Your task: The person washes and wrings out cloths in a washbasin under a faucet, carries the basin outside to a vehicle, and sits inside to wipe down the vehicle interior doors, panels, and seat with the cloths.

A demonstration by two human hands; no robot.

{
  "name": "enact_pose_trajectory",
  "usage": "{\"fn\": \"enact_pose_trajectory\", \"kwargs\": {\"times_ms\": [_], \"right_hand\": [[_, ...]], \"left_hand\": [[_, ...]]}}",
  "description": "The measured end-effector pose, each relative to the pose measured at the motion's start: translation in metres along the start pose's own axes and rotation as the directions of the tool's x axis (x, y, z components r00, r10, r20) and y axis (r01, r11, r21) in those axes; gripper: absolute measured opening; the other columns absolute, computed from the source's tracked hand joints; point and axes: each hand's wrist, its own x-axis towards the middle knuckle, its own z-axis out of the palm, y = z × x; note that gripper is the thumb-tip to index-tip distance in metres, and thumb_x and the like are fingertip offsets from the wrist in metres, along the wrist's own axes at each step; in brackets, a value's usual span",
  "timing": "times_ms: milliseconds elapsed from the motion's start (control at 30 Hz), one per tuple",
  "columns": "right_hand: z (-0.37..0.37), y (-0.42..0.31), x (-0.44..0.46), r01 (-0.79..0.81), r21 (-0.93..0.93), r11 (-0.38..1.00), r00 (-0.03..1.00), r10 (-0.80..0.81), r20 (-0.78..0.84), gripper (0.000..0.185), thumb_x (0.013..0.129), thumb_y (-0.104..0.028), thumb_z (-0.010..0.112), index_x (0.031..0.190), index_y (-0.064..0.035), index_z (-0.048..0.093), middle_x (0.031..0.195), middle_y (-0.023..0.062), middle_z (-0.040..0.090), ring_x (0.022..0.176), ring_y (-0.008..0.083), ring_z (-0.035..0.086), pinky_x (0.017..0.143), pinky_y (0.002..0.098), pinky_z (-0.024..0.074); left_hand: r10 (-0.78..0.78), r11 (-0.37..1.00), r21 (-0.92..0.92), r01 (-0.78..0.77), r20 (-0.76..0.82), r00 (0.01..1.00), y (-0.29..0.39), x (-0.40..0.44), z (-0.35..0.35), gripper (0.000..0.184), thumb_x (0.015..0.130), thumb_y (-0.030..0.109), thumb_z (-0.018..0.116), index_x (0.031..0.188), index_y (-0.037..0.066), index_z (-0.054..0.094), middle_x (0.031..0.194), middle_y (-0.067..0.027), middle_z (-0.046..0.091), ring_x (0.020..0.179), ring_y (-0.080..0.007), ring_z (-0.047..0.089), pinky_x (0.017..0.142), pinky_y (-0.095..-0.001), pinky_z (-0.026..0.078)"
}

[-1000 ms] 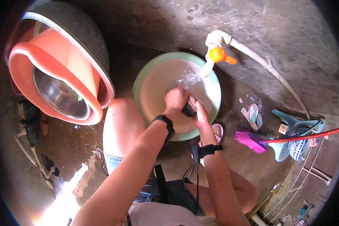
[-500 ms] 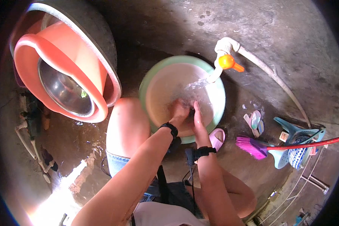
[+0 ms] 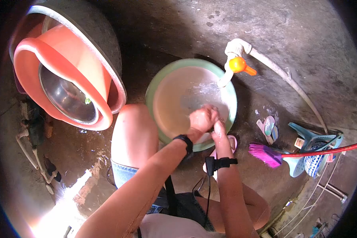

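Both hands are together over the right part of a green-rimmed basin [image 3: 154, 89] that holds cloudy water. My left hand [image 3: 203, 119] is closed, its fingers curled against the other hand; what they hold, if anything, is hidden. My right hand [image 3: 219, 127] touches it from the right, its fingers mostly hidden behind the left one. Water runs into the basin from a white tap [image 3: 226, 75] with an orange handle [image 3: 238, 65].
Orange basins [image 3: 27, 79] with a metal bowl [image 3: 63, 93] inside stand at the left. A purple brush [image 3: 265, 155], a blue stool [image 3: 297, 162] and a patterned bowl [image 3: 313, 162] lie at the right. A pink slipper [image 3: 232, 143] is beside the basin.
My hands have moved right and closer together, away from the falling water. The dark item seen between them one second ago no longer shows. The view has shifted slightly.
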Motion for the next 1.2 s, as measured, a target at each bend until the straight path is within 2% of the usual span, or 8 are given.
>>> {"fn": "enact_pose_trajectory", "kwargs": {"times_ms": [167,233,333,433,600,800,1067,1200], "right_hand": [[-0.017,0.016,0.011,0.124,-0.517,0.847,0.981,-0.183,-0.066,0.034,0.087,-0.025,0.057,0.109,-0.0003,0.056,0.100,0.0072,0.061,0.092,0.0194,0.057,0.082,0.0344,0.0447],[-0.013,0.031,0.012,0.230,-0.969,0.090,0.869,-0.467,0.163,0.045,0.087,-0.027,0.053,0.122,-0.0007,0.046,0.114,0.0202,0.054,0.105,0.0310,0.052,0.092,0.0404,0.0375],[0.017,0.016,0.001,0.101,-0.880,0.463,0.966,-0.257,-0.024,0.050,0.086,-0.027,0.050,0.129,-0.0022,0.040,0.122,0.0197,0.050,0.113,0.0336,0.047,0.096,0.0433,0.0347],[-0.019,0.056,0.031,0.344,-0.938,0.041,0.908,-0.270,0.321,0.058,0.085,-0.033,0.050,0.132,-0.0024,0.037,0.128,0.0182,0.047,0.119,0.0327,0.043,0.100,0.0415,0.0330],[0.004,0.032,0.025,-0.199,-0.245,0.949,0.976,0.170,-0.135,0.061,0.083,-0.049,0.053,0.123,-0.0023,0.051,0.123,0.0105,0.052,0.112,0.0238,0.049,0.096,0.0351,0.0378],[-0.052,0.056,0.058,-0.293,0.246,0.924,0.861,0.144,0.487,0.055,0.088,-0.053,0.045,0.113,-0.0057,0.056,0.108,0.0077,0.059,0.098,0.0225,0.056,0.084,0.0352,0.0476],[-0.042,0.067,0.045,-0.163,0.052,0.985,0.979,0.168,-0.112,0.033,0.091,-0.031,0.049,0.110,-0.0051,0.057,0.098,0.0071,0.060,0.088,0.0187,0.057,0.076,0.0337,0.0473],[-0.003,0.032,0.003,0.116,-0.849,0.516,0.956,-0.289,-0.045,0.045,0.087,-0.021,0.053,0.128,-0.0035,0.043,0.118,0.0173,0.051,0.105,0.0310,0.051,0.085,0.0401,0.0431]], "left_hand": [[-0.175,0.952,0.212,0.221,-0.214,0.961,-0.059,0.035,-0.023,0.032,0.082,0.029,0.057,0.100,0.002,0.053,0.111,-0.0224,0.051,0.102,-0.0376,0.049,0.083,-0.0493,0.042],[-0.359,0.877,0.230,0.421,-0.267,0.894,-0.067,0.030,-0.010,0.037,0.082,0.027,0.059,0.109,0.003,0.050,0.120,-0.0209,0.047,0.111,-0.0387,0.045,0.090,-0.0482,0.039],[-0.091,0.866,0.364,0.342,-0.559,0.824,-0.101,0.018,0.024,0.048,0.082,0.027,0.059,0.122,0.005,0.045,0.126,-0.0213,0.044,0.117,-0.0365,0.042,0.094,-0.0452,0.039],[-0.244,0.960,0.116,0.255,-0.099,0.965,-0.066,0.013,-0.026,0.050,0.083,0.031,0.057,0.125,0.006,0.047,0.130,-0.0206,0.044,0.121,-0.0350,0.041,0.097,-0.0420,0.038],[-0.237,0.904,-0.262,0.337,0.348,0.907,-0.089,0.009,0.040,0.041,0.084,0.035,0.053,0.115,0.009,0.057,0.107,-0.0218,0.060,0.103,-0.0363,0.056,0.090,-0.0417,0.043],[-0.178,0.958,-0.160,0.240,0.327,0.928,0.024,-0.012,0.007,0.043,0.078,0.040,0.051,0.093,0.001,0.062,0.090,-0.0228,0.063,0.089,-0.0400,0.061,0.083,-0.0441,0.047],[-0.176,0.967,0.201,0.158,0.074,0.982,-0.045,0.020,-0.004,0.030,0.084,0.033,0.051,0.098,0.006,0.054,0.094,-0.0195,0.060,0.088,-0.0362,0.060,0.074,-0.0478,0.048],[-0.262,0.890,0.258,0.376,-0.385,0.885,-0.067,0.022,-0.015,0.028,0.085,0.022,0.052,0.104,0.003,0.050,0.112,-0.0205,0.051,0.105,-0.0377,0.049,0.080,-0.0487,0.045]]}}
